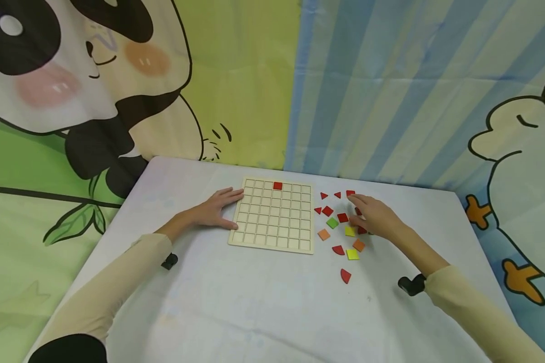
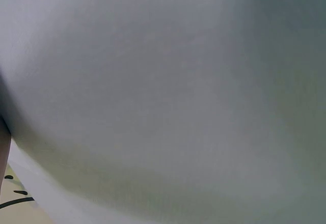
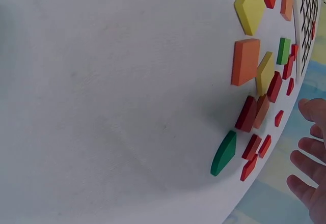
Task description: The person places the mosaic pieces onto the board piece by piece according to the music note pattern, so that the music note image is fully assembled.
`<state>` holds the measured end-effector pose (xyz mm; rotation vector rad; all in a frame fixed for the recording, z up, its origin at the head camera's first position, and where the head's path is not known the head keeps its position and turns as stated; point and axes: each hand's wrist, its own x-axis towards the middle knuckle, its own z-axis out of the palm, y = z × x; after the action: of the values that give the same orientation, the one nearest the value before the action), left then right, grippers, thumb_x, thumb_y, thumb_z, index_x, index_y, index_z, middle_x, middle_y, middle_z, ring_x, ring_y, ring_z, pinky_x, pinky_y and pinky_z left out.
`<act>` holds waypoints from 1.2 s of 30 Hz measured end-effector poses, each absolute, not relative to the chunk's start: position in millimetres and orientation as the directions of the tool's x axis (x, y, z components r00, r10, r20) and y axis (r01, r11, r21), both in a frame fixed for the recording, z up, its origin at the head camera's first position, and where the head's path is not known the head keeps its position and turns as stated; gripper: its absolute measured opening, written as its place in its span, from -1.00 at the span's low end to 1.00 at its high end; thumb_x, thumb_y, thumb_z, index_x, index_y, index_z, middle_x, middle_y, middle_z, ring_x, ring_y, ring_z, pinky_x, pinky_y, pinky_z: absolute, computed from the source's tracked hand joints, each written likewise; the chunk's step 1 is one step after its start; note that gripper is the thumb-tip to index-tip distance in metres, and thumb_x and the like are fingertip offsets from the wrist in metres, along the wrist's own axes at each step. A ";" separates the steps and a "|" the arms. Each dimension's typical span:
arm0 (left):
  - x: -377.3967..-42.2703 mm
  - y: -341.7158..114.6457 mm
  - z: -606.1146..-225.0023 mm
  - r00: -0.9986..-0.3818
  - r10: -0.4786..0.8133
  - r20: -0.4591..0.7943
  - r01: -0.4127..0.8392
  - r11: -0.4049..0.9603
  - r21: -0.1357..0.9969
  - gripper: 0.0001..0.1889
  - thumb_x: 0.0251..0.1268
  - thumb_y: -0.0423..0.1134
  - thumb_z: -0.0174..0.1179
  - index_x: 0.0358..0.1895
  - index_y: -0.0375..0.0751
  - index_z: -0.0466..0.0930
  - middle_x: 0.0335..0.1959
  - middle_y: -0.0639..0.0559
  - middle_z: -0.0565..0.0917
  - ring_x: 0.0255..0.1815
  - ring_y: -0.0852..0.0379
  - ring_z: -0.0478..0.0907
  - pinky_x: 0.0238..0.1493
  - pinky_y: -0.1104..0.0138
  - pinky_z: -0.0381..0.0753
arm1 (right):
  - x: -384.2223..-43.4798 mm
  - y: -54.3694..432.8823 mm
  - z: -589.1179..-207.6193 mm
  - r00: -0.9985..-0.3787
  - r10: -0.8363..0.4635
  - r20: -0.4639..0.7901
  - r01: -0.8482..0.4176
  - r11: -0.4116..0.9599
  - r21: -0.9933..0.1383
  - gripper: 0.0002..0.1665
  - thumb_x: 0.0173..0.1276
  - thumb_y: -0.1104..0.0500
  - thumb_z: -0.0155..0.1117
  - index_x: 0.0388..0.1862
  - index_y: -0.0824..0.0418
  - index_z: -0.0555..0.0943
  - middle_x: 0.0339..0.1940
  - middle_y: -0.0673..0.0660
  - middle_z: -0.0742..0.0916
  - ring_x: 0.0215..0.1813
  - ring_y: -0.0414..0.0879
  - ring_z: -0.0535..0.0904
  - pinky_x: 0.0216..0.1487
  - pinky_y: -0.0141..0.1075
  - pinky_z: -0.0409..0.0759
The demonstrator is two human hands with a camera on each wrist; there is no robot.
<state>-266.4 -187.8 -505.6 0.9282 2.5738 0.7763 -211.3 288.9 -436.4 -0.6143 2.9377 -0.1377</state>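
Note:
A pale wooden grid board (image 1: 272,245) lies on the white table, with one red square tile (image 1: 278,186) in its far row. My left hand (image 1: 211,208) rests at the board's left side, thumb and fingers spread along the edge. Over the scattered pieces to the right of the board reaches my right hand (image 1: 378,217), its fingers loosely bent. In the right wrist view those fingers hang apart with nothing between them. Near them lie a red square (image 1: 342,218), a yellow tile (image 1: 350,231) and a green quarter-round piece (image 3: 224,154).
Closer to me lie an orange square (image 1: 359,245), another yellow tile (image 1: 352,254) and a red quarter-round piece (image 1: 345,276). Small red triangles (image 1: 324,195) sit near the board's right edge. A cartoon-printed cloth (image 1: 245,101) hangs behind the table. White tablecloth (image 2: 153,81) fills most of the left wrist view.

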 end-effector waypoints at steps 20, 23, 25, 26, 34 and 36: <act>-266.0 -186.4 -504.7 -0.753 0.648 -0.116 0.482 0.662 0.574 0.07 0.00 0.20 0.41 0.55 -0.05 0.03 0.61 0.04 0.00 0.62 -0.16 -0.25 0.48 -0.25 -0.09 | -197.8 327.4 -442.1 -0.930 -0.360 -0.073 -0.360 0.933 -0.011 -0.28 0.27 0.12 0.37 0.34 0.37 0.39 0.23 0.41 0.56 0.22 0.30 0.52 0.13 0.11 0.57; -264.7 -185.6 -505.3 -0.754 0.647 -0.109 0.480 0.658 0.580 0.07 0.00 0.20 0.41 0.55 -0.06 0.04 0.61 0.02 0.00 0.62 -0.17 -0.24 0.48 -0.26 -0.09 | -196.7 332.8 -444.3 -0.932 -0.353 -0.080 -0.354 0.935 -0.002 -0.27 0.26 0.12 0.38 0.33 0.39 0.39 0.23 0.42 0.56 0.22 0.31 0.52 0.13 0.10 0.57; -263.5 -184.9 -505.5 -0.756 0.646 -0.105 0.478 0.655 0.585 0.07 0.00 0.20 0.41 0.55 -0.06 0.04 0.61 0.02 0.00 0.62 -0.17 -0.24 0.48 -0.26 -0.09 | -196.8 335.5 -445.9 -0.938 -0.333 -0.097 -0.333 0.943 -0.022 -0.27 0.27 0.12 0.37 0.34 0.38 0.38 0.25 0.42 0.55 0.24 0.31 0.51 0.14 0.12 0.56; -263.1 -184.9 -505.8 -0.757 0.645 -0.106 0.477 0.656 0.585 0.07 0.00 0.20 0.41 0.55 -0.05 0.04 0.61 0.03 0.00 0.62 -0.17 -0.24 0.48 -0.25 -0.09 | -197.0 336.5 -446.9 -0.941 -0.321 -0.109 -0.318 0.947 -0.040 -0.27 0.28 0.12 0.36 0.35 0.37 0.38 0.26 0.43 0.54 0.26 0.32 0.49 0.15 0.12 0.55; -264.5 -185.5 -505.9 -0.759 0.642 -0.108 0.478 0.662 0.577 0.07 -0.01 0.23 0.40 0.55 -0.04 0.04 0.61 0.04 0.00 0.62 -0.17 -0.24 0.47 -0.26 -0.07 | -197.9 335.1 -451.0 -0.949 -0.280 -0.142 -0.260 0.955 -0.146 -0.31 0.32 0.14 0.32 0.37 0.35 0.35 0.30 0.41 0.48 0.32 0.32 0.42 0.17 0.13 0.53; -265.2 -185.9 -506.0 -0.760 0.640 -0.110 0.476 0.665 0.576 0.07 -0.01 0.22 0.40 0.55 -0.04 0.04 0.61 0.04 0.01 0.62 -0.16 -0.24 0.47 -0.26 -0.08 | -198.7 333.3 -450.9 -0.946 -0.297 -0.131 -0.276 0.949 -0.155 -0.33 0.32 0.16 0.32 0.35 0.35 0.37 0.30 0.40 0.49 0.31 0.31 0.43 0.16 0.11 0.55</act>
<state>-265.2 -185.9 -506.0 0.8896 2.5788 0.7667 -198.7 333.3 -450.9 -0.4361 2.9492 -0.2028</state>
